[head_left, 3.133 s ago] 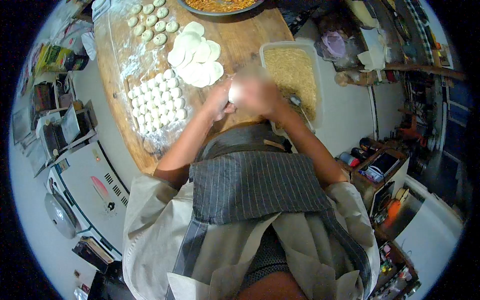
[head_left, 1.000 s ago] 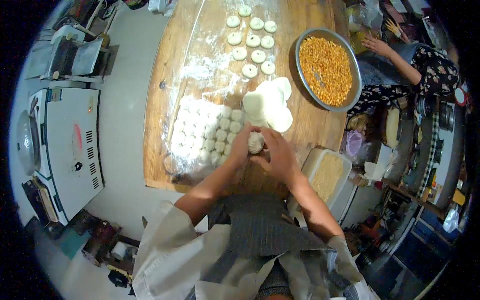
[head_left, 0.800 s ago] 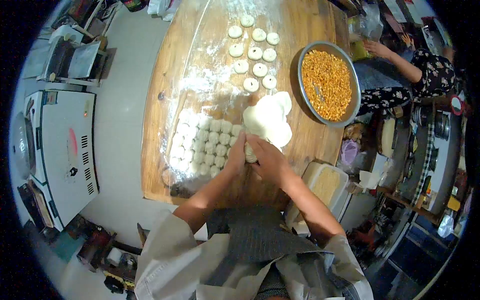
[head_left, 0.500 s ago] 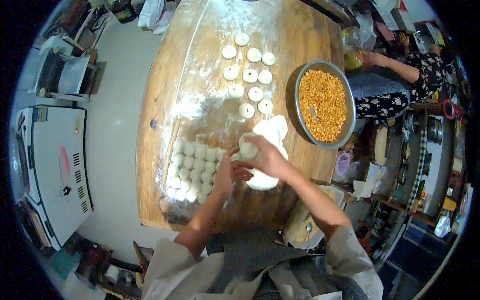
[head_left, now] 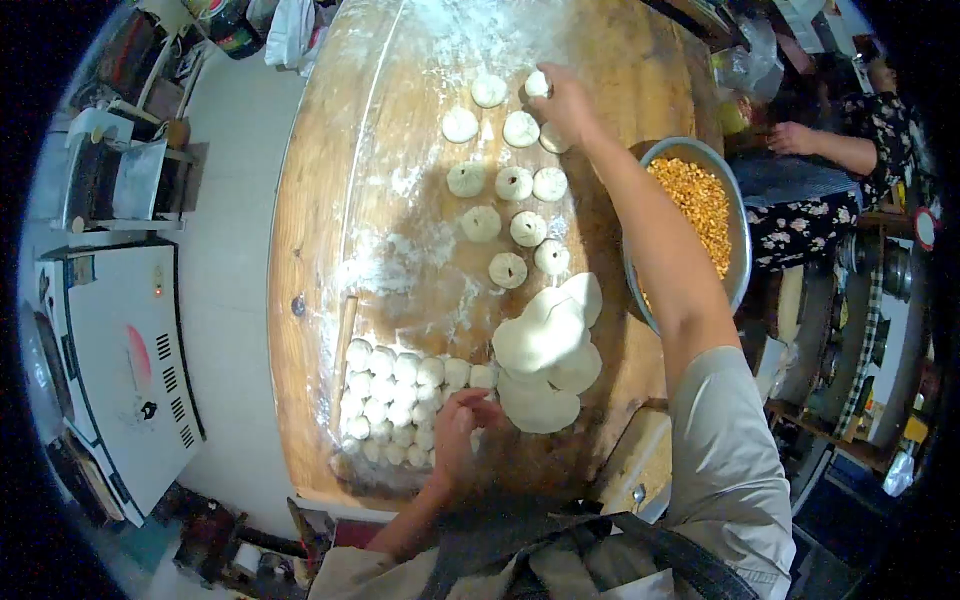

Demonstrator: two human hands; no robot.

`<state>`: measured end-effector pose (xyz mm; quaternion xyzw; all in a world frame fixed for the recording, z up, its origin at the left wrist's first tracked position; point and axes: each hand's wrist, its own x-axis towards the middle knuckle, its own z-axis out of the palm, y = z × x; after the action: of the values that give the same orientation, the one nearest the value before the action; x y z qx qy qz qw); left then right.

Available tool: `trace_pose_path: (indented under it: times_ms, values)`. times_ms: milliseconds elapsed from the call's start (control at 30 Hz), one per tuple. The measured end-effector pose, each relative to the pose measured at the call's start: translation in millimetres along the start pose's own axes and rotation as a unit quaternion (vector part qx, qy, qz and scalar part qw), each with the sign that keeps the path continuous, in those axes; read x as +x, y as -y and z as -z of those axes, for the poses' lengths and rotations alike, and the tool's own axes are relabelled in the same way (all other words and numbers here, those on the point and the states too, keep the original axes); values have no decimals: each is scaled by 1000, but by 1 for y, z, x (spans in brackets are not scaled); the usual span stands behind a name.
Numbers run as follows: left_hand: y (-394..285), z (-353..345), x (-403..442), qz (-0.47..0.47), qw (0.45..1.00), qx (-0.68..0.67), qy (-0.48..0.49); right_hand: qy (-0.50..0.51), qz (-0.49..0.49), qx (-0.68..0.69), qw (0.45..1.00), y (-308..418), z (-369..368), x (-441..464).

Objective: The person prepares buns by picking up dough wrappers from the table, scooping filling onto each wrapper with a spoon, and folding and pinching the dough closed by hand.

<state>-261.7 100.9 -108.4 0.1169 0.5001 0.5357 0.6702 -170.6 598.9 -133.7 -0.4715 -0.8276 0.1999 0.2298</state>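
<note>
My right hand [head_left: 566, 105] reaches to the far side of the floured table [head_left: 310, 400], its fingers closed around a round filled bun [head_left: 538, 84]. Several more filled buns [head_left: 514, 183], pleated on top, stand in loose rows below it. Near the front, my left hand [head_left: 462, 425] hovers by the block of small dough pieces [head_left: 405, 368], fingers loosely curved and apart with nothing visible in them. Flat dough wrappers [head_left: 545, 335] lie overlapping just to the right of that hand.
A metal bowl [head_left: 742, 215] of chopped orange-brown filling stands at the right, partly behind my right forearm. A thin wooden stick [head_left: 347, 335] lies left of the dough pieces. Another person's hand [head_left: 793, 138] is beyond the bowl. A white appliance [head_left: 125, 370] stands at left.
My right hand has carried the bun away from the front of the table to the far rows. My left hand has parted from it and lowered beside the dough pieces.
</note>
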Motion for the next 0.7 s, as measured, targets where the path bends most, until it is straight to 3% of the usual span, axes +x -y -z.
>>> trace_pose_path:
  times_ms: [100,200,267,300,400,433,467,533,567,700]
  values:
    - [-2,0,0,-12,1000,11,-10,-7,35,-53,998,-12,-14,9]
    - [-3,-1,-2,-9,1000,17,1,62,29,-119,991,-12,-17,3]
    - [-3,-5,1,-4,1000,25,9,35,9,-125,991,-4,-16,0]
    - [-3,-8,4,1,999,51,-2,-32,67,-116,990,-15,-21,-1]
    - [-6,-18,3,6,996,90,-3,-61,23,-139,988,1,12,-18]
    - [-1,-19,2,15,998,62,1,20,-103,31,994,37,49,-35]
    - [1,-21,3,25,999,35,6,22,-115,31,993,50,69,-54]
    - [-5,-32,-2,49,986,161,12,-37,-68,22,997,60,102,-111]
    - [-3,-37,-5,67,984,165,14,-15,-94,77,992,64,121,-141]
    - [16,-53,-22,48,967,232,90,74,-219,78,970,100,186,-300]
